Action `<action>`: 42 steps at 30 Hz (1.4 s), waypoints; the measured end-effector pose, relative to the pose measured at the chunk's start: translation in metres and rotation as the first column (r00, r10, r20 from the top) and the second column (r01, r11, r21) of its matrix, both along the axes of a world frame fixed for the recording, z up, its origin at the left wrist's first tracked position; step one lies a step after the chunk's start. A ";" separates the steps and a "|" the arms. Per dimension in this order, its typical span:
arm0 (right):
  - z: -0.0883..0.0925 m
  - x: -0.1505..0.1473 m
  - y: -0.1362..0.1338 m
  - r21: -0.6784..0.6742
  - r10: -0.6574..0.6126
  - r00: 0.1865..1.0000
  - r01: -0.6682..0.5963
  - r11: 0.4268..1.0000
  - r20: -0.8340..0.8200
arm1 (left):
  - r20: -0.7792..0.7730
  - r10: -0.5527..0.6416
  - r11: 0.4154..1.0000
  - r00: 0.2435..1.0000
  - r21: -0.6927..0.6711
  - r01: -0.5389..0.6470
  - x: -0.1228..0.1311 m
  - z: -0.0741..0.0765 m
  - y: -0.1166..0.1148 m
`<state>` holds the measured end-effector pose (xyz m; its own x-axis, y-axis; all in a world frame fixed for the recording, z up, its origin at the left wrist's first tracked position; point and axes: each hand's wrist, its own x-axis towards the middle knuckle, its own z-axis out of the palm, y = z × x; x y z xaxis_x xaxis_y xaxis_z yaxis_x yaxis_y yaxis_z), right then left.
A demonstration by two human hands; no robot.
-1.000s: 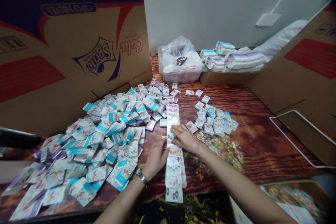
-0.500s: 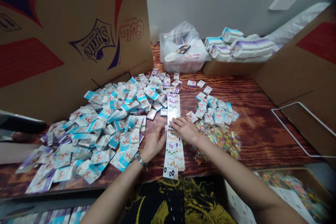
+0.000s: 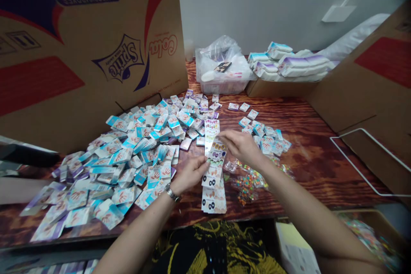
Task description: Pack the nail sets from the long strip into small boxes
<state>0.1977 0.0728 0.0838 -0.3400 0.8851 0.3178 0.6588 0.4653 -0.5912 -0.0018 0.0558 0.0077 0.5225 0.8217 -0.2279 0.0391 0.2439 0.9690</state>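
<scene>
Pinches a printed strip [image 3: 214,167] by its top with right fingers [image 3: 229,136], its edge with left fingers [image 3: 199,162], likely to steady it

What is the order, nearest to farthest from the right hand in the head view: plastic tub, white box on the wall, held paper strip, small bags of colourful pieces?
From the right hand:
1. Paper strip, held in it
2. Small bags, just below it
3. Plastic tub, farther back
4. White box, high on the wall
</scene>
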 end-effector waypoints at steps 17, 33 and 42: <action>-0.031 -0.026 -0.065 0.431 0.227 0.898 -0.387 0.815 0.376 | 0.399 0.422 0.853 0.814 -0.479 -0.208 0.004 0.021 -0.011; -0.026 -0.025 -0.055 0.024 0.189 0.968 -0.196 0.980 0.163 | 0.173 0.260 0.965 0.950 -0.072 -0.251 -0.001 0.021 -0.017; -0.033 -0.026 -0.041 -0.064 0.095 0.991 -0.102 0.993 -0.092 | 0.304 0.236 0.959 0.923 -0.225 -0.171 0.003 0.026 -0.031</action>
<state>0.1715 0.0322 0.0504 -0.3999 0.8694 0.2902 0.5556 0.4818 -0.6777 0.0007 0.0246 0.0336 0.4207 0.8756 -0.2375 -0.3393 0.3946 0.8539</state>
